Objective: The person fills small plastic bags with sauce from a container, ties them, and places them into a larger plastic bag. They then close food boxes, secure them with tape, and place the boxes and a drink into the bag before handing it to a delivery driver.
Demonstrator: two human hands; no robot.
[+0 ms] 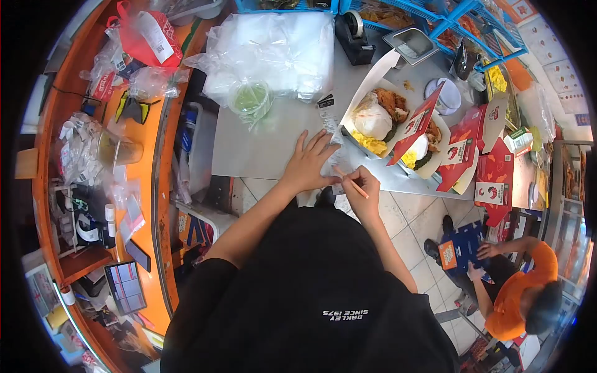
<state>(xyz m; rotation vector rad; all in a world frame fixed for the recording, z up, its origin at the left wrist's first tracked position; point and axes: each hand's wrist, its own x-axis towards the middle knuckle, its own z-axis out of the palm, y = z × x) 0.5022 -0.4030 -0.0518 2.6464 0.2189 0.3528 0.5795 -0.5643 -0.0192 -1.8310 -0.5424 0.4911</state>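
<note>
My left hand [309,163] lies flat with fingers spread on a long printed paper receipt [329,119] at the counter's front edge. In my right hand [363,191] is a slim pen [346,177], gripped with its tip on the lower part of the receipt. Just right of the receipt stands an open takeaway box [367,97] with white rice, browned meat and something yellow inside. A second open box [418,132] with similar food sits beside it. Left of the receipt is a plastic-wrapped cup of green liquid [250,99].
A stack of clear plastic bags [273,53] lies behind the cup. At the back are a tape dispenser [354,40], a metal tray [411,45] and blue baskets [457,18]. An orange shelf [146,205] runs along the left. A person in orange [525,289] sits at lower right.
</note>
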